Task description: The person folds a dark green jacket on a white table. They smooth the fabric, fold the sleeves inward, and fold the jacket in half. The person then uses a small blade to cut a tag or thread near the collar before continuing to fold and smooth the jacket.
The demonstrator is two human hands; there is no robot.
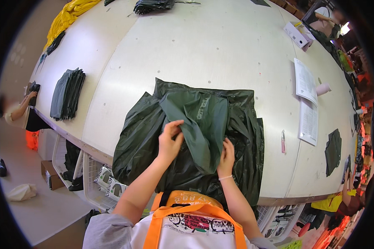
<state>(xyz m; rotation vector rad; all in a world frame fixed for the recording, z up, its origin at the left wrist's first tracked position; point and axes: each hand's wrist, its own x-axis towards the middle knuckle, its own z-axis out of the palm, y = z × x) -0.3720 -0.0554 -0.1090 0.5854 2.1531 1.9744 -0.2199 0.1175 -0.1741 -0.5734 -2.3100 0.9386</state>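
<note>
A pile of dark green, slightly shiny garments (141,128) lies in front of me at the table's near edge. On top is a lighter green fabric piece (205,120) with faint print, its lower part loose and folded. My left hand (170,141) is at that piece's left edge, with its fingers bent and closed on the fabric. At the piece's lower right edge, my right hand (226,158) has curled fingers against the cloth. The fingertips are partly hidden by folds. A thin bracelet (225,177) circles my right wrist.
Folded dark garments (67,94) lie stacked at left. Printed sheets (306,99), a pink-handled tool (283,142), a white box (298,35) and a dark folded piece (333,152) are at right. White baskets (94,178) sit below the table edge. Other people work at both sides.
</note>
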